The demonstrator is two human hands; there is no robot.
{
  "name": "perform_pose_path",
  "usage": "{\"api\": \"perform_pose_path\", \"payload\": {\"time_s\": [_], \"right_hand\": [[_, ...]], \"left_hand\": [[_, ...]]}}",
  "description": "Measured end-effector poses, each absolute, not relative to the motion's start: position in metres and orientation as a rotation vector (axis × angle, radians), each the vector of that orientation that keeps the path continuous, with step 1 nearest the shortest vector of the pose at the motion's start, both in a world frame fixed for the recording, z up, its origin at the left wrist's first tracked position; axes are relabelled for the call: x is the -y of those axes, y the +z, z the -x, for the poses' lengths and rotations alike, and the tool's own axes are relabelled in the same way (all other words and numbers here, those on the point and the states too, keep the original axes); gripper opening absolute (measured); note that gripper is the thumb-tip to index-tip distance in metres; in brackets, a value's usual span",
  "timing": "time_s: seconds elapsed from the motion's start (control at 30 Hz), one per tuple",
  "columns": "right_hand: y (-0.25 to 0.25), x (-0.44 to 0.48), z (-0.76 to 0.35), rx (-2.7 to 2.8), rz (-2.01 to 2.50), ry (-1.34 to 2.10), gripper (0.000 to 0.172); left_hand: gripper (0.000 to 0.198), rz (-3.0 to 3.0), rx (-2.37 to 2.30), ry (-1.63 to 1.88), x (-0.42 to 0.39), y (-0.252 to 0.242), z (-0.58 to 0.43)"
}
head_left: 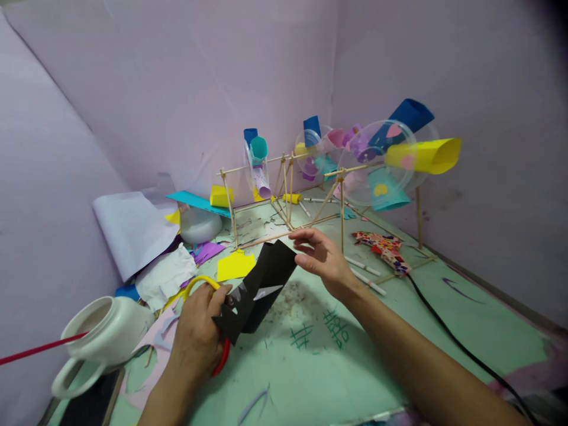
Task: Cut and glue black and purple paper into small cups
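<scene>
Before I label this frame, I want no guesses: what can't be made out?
All in the head view:
How the left hand grips the scissors: fingers mostly hidden by the hand's own back.
Scissor blades: partly hidden by black paper.
Red stick: outer end cut off by the left edge.
Black cord: far end cut off by the bottom edge.

Landmark: black paper (pixel 276 263). Left hand (pixel 199 324) lay at its lower-left end, back upward, fingers curled in a closed grip; the left thumb (pixel 219 300) reached toward the paper. Left forearm (pixel 171 387), bare, rose to the hand from below and left of the paper. Right hand (pixel 326 265) sat just beside its upper-right corner — fingers loosely bent, a gap between them and the right thumb (pixel 307 263). Thumb contact with the paper: could not tell. Right forearm (pixel 399 349), also bare, slanted up from the paper's lower right.
</scene>
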State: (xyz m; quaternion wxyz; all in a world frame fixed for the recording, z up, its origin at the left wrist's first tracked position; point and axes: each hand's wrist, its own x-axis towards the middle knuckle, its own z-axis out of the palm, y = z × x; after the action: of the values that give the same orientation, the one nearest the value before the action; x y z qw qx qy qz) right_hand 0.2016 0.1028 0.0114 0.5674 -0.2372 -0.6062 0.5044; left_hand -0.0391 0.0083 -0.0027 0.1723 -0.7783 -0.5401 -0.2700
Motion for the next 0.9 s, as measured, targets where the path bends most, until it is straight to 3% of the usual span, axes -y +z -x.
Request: {"api": "perform_pose_path", "payload": {"time_s": [0.17,0.5,0.77,0.9], "right_hand": [[0.021,-0.104,-0.215,1.724,0.655,1.041,0.015],[0.032,-0.093,-0.217,2.047,0.614,0.953,0.023],[0.031,-0.093,-0.216,2.087,0.489,0.832,0.005],[0.029,-0.095,-0.211,2.076,0.465,0.679,0.008]], "left_hand": [[0.047,2.054,1.244,-0.499,-0.009,-0.003,0.057],[0.04,1.856,1.356,-0.544,0.001,-0.007,0.055],[0.046,1.858,1.097,-0.414,-0.002,-0.005,0.068],[0.044,1.839,1.244,-0.536,-0.002,-0.009,0.063]]}}
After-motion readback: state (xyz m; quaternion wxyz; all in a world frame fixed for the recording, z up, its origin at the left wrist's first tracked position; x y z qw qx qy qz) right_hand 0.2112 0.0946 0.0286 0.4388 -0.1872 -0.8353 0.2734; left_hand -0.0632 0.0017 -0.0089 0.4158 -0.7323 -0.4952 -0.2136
